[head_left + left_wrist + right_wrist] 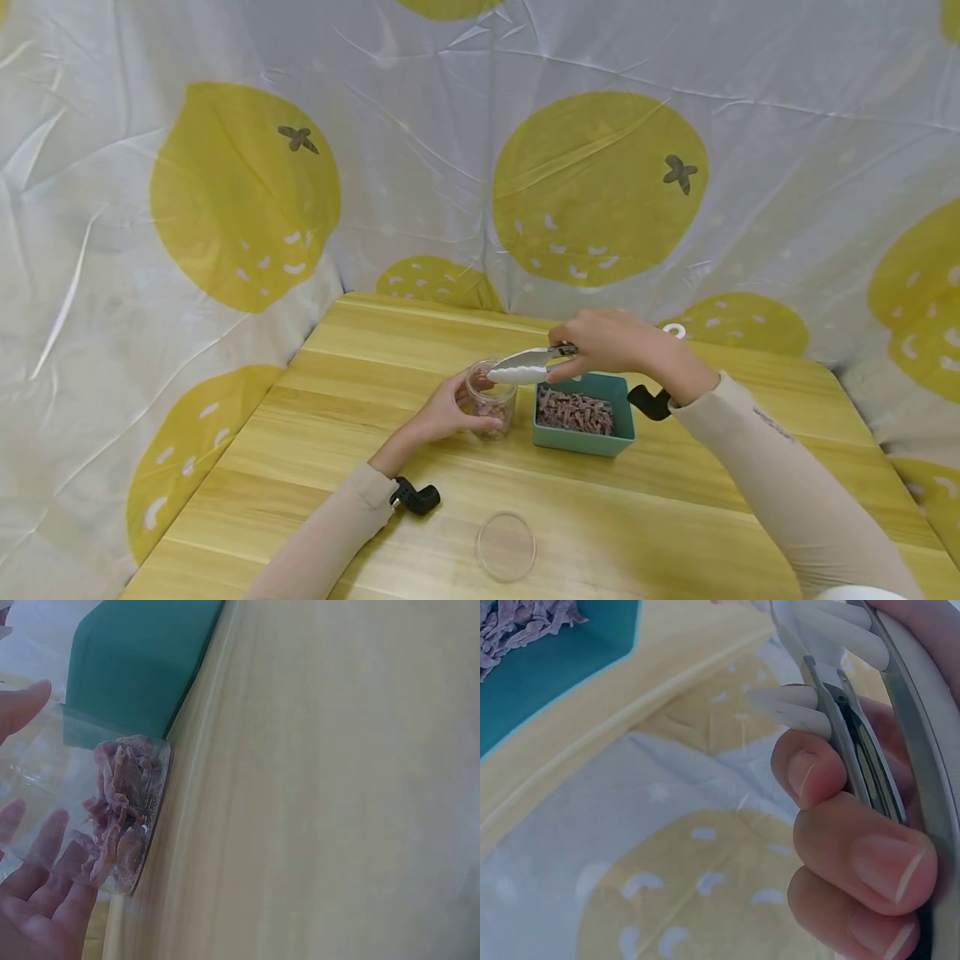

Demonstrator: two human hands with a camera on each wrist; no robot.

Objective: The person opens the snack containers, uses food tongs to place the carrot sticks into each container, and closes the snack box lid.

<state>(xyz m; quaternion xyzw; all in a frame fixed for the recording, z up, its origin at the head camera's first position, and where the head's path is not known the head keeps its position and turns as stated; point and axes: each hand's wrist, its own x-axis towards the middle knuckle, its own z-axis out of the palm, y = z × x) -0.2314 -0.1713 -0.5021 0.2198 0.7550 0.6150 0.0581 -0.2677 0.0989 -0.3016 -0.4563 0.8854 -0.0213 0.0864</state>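
A clear jar (493, 417) stands on the table, gripped by my left hand (438, 414), with the thumb at its near side and the fingers behind. Brownish-pink dried strips (120, 810) lie in its lower part. My right hand (611, 340) holds metal tongs (517, 367) with pale scalloped heads. Their tips overlap the jar's mouth in the head view; a small pinkish bit shows beside them. In the right wrist view, fingers (862, 862) curl around the tongs' metal arms. Just right of the jar is a teal container (577, 443) filled with similar strips (573, 411).
A round, clear lid (506, 546) lies flat near the front of the wooden table (360, 367). Behind the table and at its sides hangs a pale curtain (420, 167) printed with yellow fruit. Black camera mounts (417, 497) are on both wrists.
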